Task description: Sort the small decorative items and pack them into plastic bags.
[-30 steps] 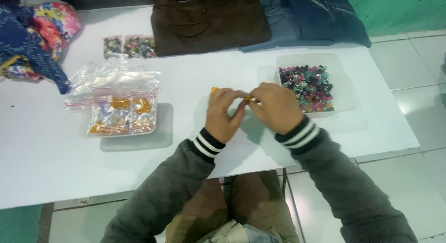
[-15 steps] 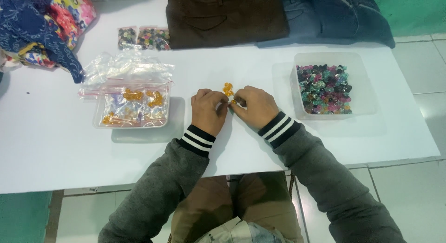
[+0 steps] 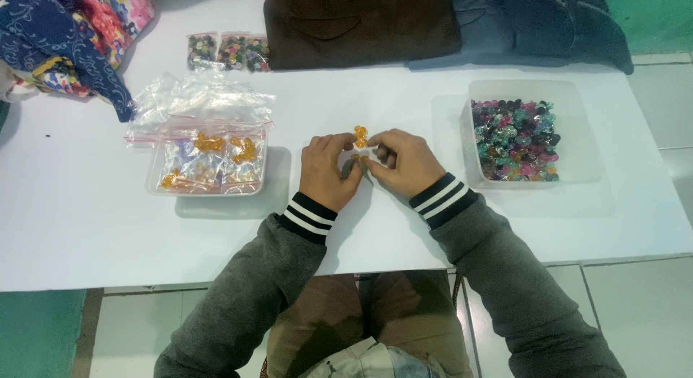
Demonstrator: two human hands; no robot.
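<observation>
White table (image 3: 86,226), pale tiled floor (image 3: 642,298), green floor patch (image 3: 43,335), even light

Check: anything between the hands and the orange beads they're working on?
Nothing visible. The left hand and right hand already meet at the orange beads, fingertips touching them, on the white table.

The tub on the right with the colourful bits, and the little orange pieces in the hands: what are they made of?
The tub looks like clear, slightly frosted plastic: the table shows through its walls. The colourful bits seem glossy plastic or glass, catching small highlights. The orange pieces, pinched between the left hand and right hand, look translucent and shiny, likely plastic too.
</observation>
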